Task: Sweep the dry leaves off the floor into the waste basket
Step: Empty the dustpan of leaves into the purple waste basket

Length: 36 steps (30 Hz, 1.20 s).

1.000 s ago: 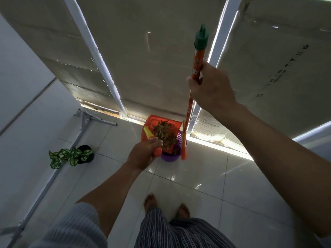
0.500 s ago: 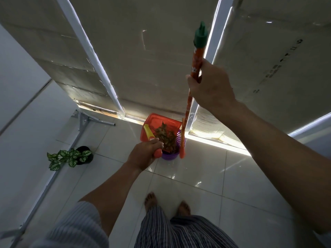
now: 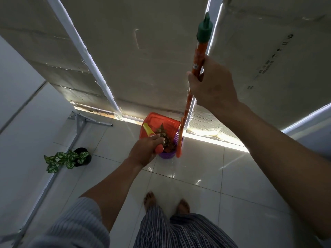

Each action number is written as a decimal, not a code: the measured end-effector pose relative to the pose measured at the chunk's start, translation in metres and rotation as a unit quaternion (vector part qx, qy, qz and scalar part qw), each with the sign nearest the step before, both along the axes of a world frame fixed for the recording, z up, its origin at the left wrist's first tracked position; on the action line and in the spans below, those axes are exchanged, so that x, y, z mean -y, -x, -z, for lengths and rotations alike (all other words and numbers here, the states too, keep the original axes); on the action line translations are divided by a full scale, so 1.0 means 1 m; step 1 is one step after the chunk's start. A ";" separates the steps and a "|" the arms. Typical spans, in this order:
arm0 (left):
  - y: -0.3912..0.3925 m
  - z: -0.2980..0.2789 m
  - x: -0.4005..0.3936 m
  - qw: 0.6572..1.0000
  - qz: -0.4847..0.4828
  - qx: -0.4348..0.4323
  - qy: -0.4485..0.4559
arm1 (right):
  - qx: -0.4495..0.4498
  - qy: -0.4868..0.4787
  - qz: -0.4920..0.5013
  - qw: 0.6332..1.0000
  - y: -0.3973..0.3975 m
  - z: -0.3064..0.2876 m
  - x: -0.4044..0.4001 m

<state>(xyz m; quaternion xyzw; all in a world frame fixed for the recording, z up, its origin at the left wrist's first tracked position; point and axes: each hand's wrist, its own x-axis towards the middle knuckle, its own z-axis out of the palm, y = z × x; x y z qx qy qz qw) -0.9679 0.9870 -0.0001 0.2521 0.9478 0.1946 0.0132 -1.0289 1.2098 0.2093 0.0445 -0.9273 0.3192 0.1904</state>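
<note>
Orange dustpan (image 3: 159,126) tips over the purple waste basket (image 3: 168,154), its handle clamped in the left hand (image 3: 145,151), so dry leaves (image 3: 165,138) slide in; right hand (image 3: 211,85) grips the broom (image 3: 198,63) upright, clear of the pour.

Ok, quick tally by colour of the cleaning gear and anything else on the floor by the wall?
Orange or red: 2, the dustpan in the left hand and the broom in the right hand
Purple: 1, the waste basket
Green: 1, the potted plant
Total: 4
</note>
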 end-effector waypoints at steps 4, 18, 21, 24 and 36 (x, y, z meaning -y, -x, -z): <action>-0.003 -0.001 -0.010 1.000 0.018 0.000 0.001 | -0.001 0.006 0.008 1.000 -0.004 0.001 -0.005; -0.010 -0.008 -0.019 0.999 0.026 0.000 0.019 | 0.008 0.012 0.012 1.000 -0.004 -0.001 -0.014; -0.016 -0.006 -0.020 0.999 0.026 0.009 0.028 | 0.007 0.009 0.009 1.000 -0.003 0.000 -0.012; -0.018 -0.007 -0.019 0.999 0.028 0.001 0.039 | 0.006 0.006 0.010 1.000 -0.003 -0.001 -0.012; -0.021 -0.007 -0.024 0.998 0.051 -0.022 0.044 | 0.001 0.012 0.013 1.000 -0.003 0.000 -0.012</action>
